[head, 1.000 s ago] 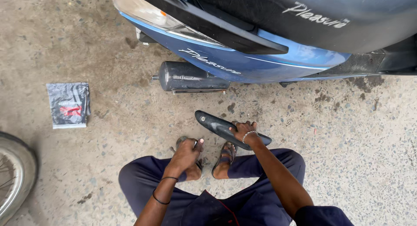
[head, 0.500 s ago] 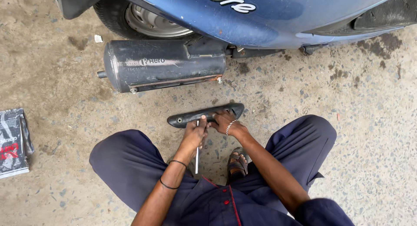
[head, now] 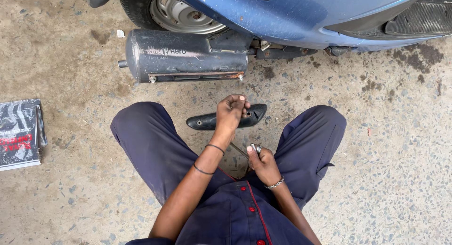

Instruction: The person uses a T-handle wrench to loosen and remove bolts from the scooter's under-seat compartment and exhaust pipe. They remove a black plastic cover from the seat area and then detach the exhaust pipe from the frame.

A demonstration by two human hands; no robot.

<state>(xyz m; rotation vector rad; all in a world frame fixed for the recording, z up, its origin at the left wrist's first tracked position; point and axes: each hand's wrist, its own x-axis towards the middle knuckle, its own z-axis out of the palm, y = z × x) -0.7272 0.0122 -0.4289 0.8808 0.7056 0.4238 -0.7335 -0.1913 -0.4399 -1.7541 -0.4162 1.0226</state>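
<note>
On the concrete floor between the squatting person's knees lies a black plastic heat-shield cover, long and narrow, with a hole near each end. The left hand is closed in a loose fist over the cover's right half, fingers curled down onto it. The right hand, wearing a metal bracelet, is nearer the body and grips a slim metal tool (its working tip is hidden, so its kind cannot be told), whose shaft runs up and left toward the left wrist. Just beyond the cover hangs the dark grey cylindrical exhaust muffler of a blue scooter, with a rusty strip along its lower edge and a small pale printed mark on its side. Behind it shows the rear wheel. Well apart, at the left edge of the view, a flat rectangular plastic packet lies on the floor, black and grey with red lettering.
</note>
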